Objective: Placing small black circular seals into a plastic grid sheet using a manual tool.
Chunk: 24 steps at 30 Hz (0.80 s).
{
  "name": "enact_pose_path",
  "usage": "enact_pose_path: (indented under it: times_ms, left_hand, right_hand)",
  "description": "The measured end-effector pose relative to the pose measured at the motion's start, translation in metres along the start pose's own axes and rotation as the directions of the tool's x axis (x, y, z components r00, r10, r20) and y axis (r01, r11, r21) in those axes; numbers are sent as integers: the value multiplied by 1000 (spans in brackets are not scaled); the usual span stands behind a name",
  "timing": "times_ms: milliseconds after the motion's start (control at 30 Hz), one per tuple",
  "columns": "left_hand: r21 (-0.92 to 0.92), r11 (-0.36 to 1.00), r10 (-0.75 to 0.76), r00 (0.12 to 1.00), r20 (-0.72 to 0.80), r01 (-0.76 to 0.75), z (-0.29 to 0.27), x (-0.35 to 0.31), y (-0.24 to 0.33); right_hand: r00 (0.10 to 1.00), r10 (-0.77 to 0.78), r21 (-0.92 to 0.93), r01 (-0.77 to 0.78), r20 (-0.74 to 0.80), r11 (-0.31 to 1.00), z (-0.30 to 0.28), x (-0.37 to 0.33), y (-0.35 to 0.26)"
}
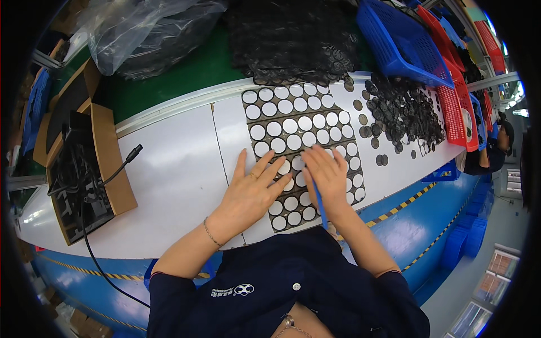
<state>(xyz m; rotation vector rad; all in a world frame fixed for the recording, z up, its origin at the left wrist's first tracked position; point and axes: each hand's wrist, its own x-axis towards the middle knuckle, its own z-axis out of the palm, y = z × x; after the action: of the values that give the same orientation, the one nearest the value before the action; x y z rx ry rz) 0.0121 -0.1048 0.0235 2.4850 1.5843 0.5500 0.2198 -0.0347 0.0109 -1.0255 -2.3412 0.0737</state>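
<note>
The left grip point(248, 194) is spread and grasps nothing, its fingers upon the white discs point(305, 122); the right grip point(327, 177) seems to hold a slim blue tool point(319, 205). The discs stand in rows from far to near edge of the table point(174, 174). The step seems to be settling discs; the next move probably calls for light fingertips. Black round pieces point(403, 110) heap toward the right end, a cardboard box point(120, 163) stands at the left; beyond lies blue floor point(394, 239).

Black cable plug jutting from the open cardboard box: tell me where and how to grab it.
Likely best pinched around the black cable plug, coming from the picture's right. This slim end sticks out past the cardboard box on that side, apart from the dark clutter inside, leaving room for fingers.
</note>
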Motion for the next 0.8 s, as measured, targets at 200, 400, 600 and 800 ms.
enact_pose_path:
  times_ms: [200,400,600,800]
  left_hand:
    - [-19,998,65,998,-17,-65,-1,0,-2]
    - [-84,990,111,994,11,-110,-2,0,1]
    - [-82,990,113,993,20,-111,-1,-1,1]
    - [-93,989,115,993,32,-112,-2,-1,1]
  right_hand:
    - [907,413,453,-403,83,795,-23,-11,9]
    - [917,323,450,-397,235,800,-21,-39,-24]
    - [917,307,438,-392,254,809,-23,-36,-24]
    - [908,319,440,-412,271,798,-24,-37,-24]
